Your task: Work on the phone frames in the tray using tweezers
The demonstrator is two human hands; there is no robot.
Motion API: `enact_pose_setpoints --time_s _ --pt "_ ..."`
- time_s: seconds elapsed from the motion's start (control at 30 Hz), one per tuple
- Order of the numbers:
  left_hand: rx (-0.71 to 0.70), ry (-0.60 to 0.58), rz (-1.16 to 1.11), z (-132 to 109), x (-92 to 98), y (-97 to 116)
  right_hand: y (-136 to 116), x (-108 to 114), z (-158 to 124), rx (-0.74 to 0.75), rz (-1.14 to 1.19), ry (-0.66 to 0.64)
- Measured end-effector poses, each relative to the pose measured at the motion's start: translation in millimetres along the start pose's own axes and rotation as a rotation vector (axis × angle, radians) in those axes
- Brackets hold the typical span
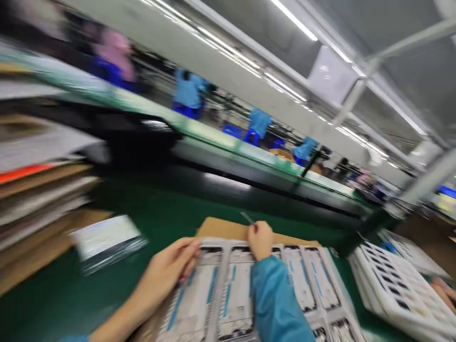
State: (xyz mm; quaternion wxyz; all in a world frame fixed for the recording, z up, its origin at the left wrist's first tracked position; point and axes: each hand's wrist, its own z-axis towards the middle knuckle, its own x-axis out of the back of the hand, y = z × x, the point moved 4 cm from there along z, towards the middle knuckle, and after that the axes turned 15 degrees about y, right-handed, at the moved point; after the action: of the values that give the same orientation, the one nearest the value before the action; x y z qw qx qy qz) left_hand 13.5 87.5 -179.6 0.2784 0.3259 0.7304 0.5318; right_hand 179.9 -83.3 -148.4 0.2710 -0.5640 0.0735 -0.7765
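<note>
A white tray holds several phone frames with blue strips, each in its own slot. It lies on a brown cardboard sheet that sticks out at the far edge. My left hand is closed at the tray's far left corner, its fingers curled over the edge and partly hidden. Above the tray's far edge, my right hand pinches a small thin greyish strip; blur hides its exact kind. My right sleeve covers part of the middle frames.
Stacked cardboard and papers stand at the left, beside a clear-wrapped packet on the green table. White trays with dark pieces are stacked at right, near another person's hand. A long rail runs behind.
</note>
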Motion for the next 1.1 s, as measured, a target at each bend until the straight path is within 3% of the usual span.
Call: enact_pose_setpoints --time_s 0.13,0.27,0.4,0.47,0.67,0.9,1.1 --pt "0.019 -0.004 -0.197 7.5 8.5 11.3 -7.4 -1.1 13.9 0.069 0.116 0.132" --pt "0.021 0.006 -0.264 21.8 14.3 8.8 -21.3 4.6 13.4 -0.075 0.419 0.218" --pt "0.022 0.009 -0.287 20.4 19.0 6.0 -36.8 -11.8 0.6 -0.394 0.969 -0.121" --pt "0.039 0.015 -0.294 20.3 20.8 7.1 -49.1 -17.3 -6.5 -0.431 1.156 -0.306" --pt "0.04 0.013 -0.247 21.4 24.7 12.5 -68.5 -18.9 -23.5 -0.296 1.143 -0.544" --pt "0.04 -0.037 -0.219 23.4 24.1 5.4 -67.3 -24.5 -28.6 -0.222 1.04 -0.566" --pt "0.074 -0.054 -0.161 20.2 25.8 12.0 -65.9 -28.5 -29.5 -0.171 0.982 -0.547"
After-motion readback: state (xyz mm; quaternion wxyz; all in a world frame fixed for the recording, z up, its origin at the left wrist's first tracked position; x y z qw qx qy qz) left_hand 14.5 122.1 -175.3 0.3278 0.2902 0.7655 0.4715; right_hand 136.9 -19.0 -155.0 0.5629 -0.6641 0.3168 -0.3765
